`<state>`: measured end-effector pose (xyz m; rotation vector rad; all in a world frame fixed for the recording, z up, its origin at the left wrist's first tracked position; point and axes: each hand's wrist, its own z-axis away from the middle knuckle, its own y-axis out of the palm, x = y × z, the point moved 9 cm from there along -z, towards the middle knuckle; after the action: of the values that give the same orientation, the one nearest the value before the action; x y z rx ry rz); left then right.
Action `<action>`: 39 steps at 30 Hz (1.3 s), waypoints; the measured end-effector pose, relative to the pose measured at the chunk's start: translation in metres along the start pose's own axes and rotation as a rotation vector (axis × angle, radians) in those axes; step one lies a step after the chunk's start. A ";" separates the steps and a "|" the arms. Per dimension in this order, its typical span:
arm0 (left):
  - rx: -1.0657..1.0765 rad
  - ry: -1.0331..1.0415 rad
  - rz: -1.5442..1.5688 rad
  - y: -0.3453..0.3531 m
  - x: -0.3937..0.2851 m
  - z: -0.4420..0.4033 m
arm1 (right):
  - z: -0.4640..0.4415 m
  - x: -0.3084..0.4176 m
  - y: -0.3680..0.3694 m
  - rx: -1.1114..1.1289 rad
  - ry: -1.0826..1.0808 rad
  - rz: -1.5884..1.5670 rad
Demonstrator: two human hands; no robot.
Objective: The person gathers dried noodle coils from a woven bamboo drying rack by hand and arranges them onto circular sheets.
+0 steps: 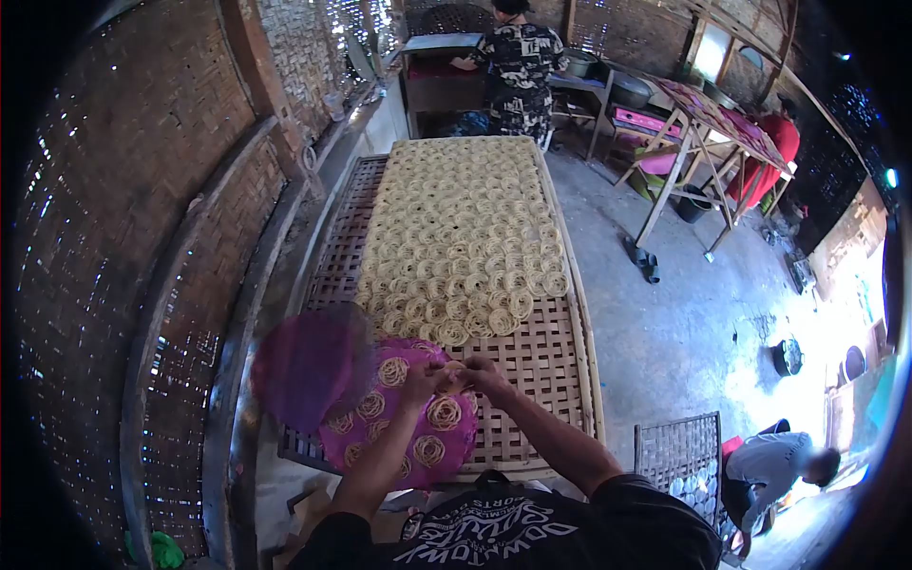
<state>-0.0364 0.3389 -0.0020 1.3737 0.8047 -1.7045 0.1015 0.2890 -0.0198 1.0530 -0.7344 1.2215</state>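
Observation:
My left hand and my right hand meet above the near end of the woven rack, fingers closed on a pale noodle nest between them. Their fingers cover part of it. Below my left arm lies a round purple tray with several noodle nests spaced over it. Beyond my hands, rows of pale nests cover most of the woven bamboo rack. Left of the tray is a blurred round purple thing whose kind I cannot make out.
A woven wall runs along the left. At the back stands a person in patterned clothes. A person in red is by a trestle table; another person bends at the lower right near a slatted rack. Sandals lie on the floor.

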 end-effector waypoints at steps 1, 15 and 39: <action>-0.008 -0.040 -0.025 0.011 -0.001 -0.005 | 0.005 0.000 -0.013 -0.059 0.025 -0.034; 0.034 0.010 -0.159 0.147 -0.010 -0.146 | 0.008 0.044 -0.192 -0.439 -0.125 -0.047; -0.398 0.423 -0.753 0.116 -0.090 -0.139 | -0.011 0.103 -0.246 -0.917 -0.373 1.162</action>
<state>0.1407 0.4168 0.0568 1.2315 1.9788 -1.6385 0.3624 0.3366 0.0100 -0.0231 -2.1176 1.3389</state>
